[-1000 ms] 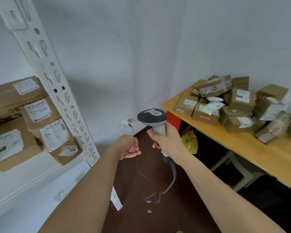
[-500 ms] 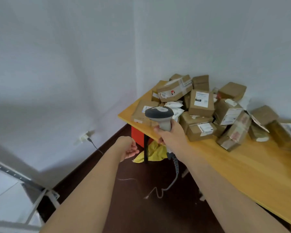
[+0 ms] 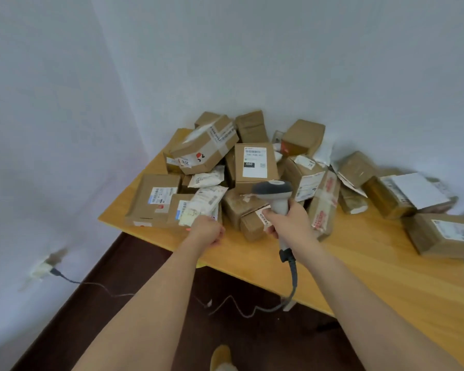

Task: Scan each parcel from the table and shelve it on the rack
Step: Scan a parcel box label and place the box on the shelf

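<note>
Parcels piled at worktop corner, left hand reaching for a soft mailer.
Head view: right hand (image 3: 292, 223) grips scanner (image 3: 275, 195) by its handle over the pile; left hand (image 3: 208, 231) loosely curled, holding nothing, at the white poly mailer (image 3: 208, 200) on the worktop (image 3: 359, 277) front edge. Mailer looks light, floppy, slick, so pinch an edge or scoop it flat. Cardboard boxes (image 3: 255, 162) look stiff and small; grip across opposite sides.

Bare table (image 3: 359, 269) top lies open in front of the parcels (image 3: 252, 167), which are heaped against the wall (image 3: 332, 62) corner and block the back. The left hand (image 3: 208, 231) touches the pile's near edge; the scanner (image 3: 275, 195) stands before its middle.
</note>
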Motion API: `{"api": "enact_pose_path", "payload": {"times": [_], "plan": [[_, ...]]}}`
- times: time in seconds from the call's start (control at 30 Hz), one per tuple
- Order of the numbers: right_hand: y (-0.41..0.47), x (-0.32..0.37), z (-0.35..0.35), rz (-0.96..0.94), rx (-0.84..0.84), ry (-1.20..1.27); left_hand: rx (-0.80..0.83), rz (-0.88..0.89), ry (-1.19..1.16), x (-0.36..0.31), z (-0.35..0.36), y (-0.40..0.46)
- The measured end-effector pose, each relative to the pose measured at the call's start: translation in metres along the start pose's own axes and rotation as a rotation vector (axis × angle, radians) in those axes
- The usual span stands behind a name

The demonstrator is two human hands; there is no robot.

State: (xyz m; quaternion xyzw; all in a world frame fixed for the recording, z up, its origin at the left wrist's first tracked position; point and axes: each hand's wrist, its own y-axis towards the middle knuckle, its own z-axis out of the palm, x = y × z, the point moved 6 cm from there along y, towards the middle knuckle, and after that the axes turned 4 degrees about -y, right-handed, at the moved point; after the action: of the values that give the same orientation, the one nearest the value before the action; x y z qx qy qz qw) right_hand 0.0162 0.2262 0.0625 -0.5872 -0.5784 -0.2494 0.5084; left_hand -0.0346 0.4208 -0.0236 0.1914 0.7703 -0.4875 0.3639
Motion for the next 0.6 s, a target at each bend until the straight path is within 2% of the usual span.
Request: {"api": "enact_pose_path", "payload": {"times": [0.13,0.3,0.43,0.5,0.6], "plan": [[0.039,-0.006,-0.031,0.051,-0.016,-0.038,0.052,0.218,0.262,-0.023,0.051,0.038],[0.071,-0.024,-0.053,0.087,0.011,-0.031,0.114,0.363,0.468,-0.028,0.105,0.061],[0.093,-0.044,-0.062,0.130,0.076,-0.050,0.045,0.473,0.598,-0.024,0.130,0.065],[0.103,-0.052,-0.065,0.129,0.120,-0.076,-0.043,0.474,0.642,-0.020,0.136,0.065],[0.110,-0.061,-0.072,0.117,0.207,-0.099,-0.152,0.346,0.667,-0.005,0.140,0.064]]}}
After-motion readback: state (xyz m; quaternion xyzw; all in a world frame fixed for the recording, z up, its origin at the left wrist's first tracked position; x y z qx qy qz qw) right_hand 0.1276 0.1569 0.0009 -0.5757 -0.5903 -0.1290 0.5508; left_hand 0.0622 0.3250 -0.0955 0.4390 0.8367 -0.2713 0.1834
